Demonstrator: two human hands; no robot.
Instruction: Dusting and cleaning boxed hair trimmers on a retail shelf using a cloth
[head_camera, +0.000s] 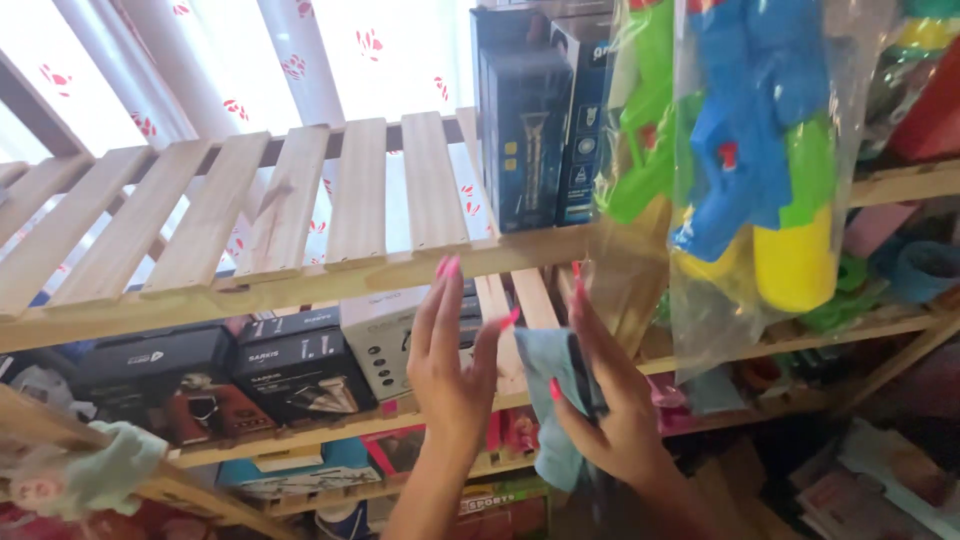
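Two tall dark-blue boxes (530, 120) stand on the upper shelf, a clear toy bag (760, 180) hanging right. Below left sit black boxes (220, 375) beside a white box (385, 335).

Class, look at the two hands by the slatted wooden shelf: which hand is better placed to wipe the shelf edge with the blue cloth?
Probably the right hand: it grips the blue cloth below the shelf. The left hand is open, holding nothing.

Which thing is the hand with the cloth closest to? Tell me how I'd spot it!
Start at the wooden slatted shelf by the bright curtain. Follow its top level right, past the dark blue boxes, to the clear plastic bag of toy water guns hanging over the edge, just above the right hand holding a light blue cloth. It is the only see-through bag, stuffed with bright blue, green and yellow.
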